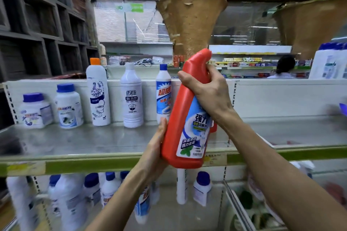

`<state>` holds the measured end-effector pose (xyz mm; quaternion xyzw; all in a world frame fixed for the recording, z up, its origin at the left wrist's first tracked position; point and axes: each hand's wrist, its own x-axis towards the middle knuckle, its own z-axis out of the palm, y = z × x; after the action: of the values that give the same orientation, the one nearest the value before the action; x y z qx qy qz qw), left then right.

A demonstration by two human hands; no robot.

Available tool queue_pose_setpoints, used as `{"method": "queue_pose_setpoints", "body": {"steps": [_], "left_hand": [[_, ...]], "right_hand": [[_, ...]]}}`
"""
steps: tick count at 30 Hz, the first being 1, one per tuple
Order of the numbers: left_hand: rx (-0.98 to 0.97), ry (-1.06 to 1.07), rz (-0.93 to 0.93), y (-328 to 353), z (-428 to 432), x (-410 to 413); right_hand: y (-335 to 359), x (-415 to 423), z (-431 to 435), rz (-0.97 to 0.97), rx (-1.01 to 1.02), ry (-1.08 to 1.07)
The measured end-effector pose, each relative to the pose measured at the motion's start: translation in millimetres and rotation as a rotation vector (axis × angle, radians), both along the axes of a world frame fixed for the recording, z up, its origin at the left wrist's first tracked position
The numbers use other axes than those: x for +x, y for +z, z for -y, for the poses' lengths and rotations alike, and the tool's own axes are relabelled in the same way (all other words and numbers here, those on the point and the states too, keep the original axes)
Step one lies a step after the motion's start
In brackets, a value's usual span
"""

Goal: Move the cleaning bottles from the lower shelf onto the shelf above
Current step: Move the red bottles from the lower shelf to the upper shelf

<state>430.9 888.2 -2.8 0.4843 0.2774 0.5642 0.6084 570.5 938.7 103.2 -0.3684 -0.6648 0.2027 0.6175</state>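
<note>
The right hand wraps the neck and upper body of a red cleaning bottle, fingers curled round its far side and thumb across the near side. The left hand cups the bottle's lower left side near its base, thumb lying up along the red plastic. Both hands are clamped on this one bottle, which is tilted with its angled cap toward the upper right. It is held in the air in front of the green front rail of the upper shelf, its base at about rail height; it touches neither shelf.

On the upper shelf, five white containers stand upright in a row along the back panel. From the left they are: a squat blue-lidded jar, a taller blue-lidded jar, an orange-capped Mr Muscle bottle, a white-capped bottle, and a blue-capped bottle partly hidden behind the red one.

Below the rail, more blue-capped white bottles stand on the lower shelf, blurred. Beyond the shelving hang woven cone-shaped baskets, and a person stands among distant aisles.
</note>
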Motion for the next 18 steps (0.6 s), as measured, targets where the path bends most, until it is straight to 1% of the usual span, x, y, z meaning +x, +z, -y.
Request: {"method": "queue_pose_setpoints", "body": {"steps": [2,4,5,11,15,17,18], "left_hand": [[0.030,0.019,-0.050,2.0,0.4,2.3],[0.039,0.051,-0.065,0.1,-1.8,4.7],[0.043,0.062,-0.055,-2.1,-3.2,5.2],[0.112,0.160,-0.128,-4.0,-6.3,3.9],[0.267,0.302,-0.306,-3.8,-8.3,5.8],[0.296,0.334,-0.296,0.9,-8.1,11.0],[0.292,0.328,-0.269,2.8,-8.6,13.8]], "right_hand": [[3.2,-4.5,4.0,0.141,0.016,-0.161],[6.0,-8.1,7.6,0.222,0.023,-0.249],[7.4,-9.4,9.1,0.235,0.028,-0.268],[11.2,-13.2,10.8,0.255,0.040,-0.301],[12.0,-12.1,8.5,0.277,0.052,-0.337],[12.2,-10.1,8.1,0.274,0.062,-0.346],[13.7,-7.9,7.6,0.245,0.067,-0.311]]}}
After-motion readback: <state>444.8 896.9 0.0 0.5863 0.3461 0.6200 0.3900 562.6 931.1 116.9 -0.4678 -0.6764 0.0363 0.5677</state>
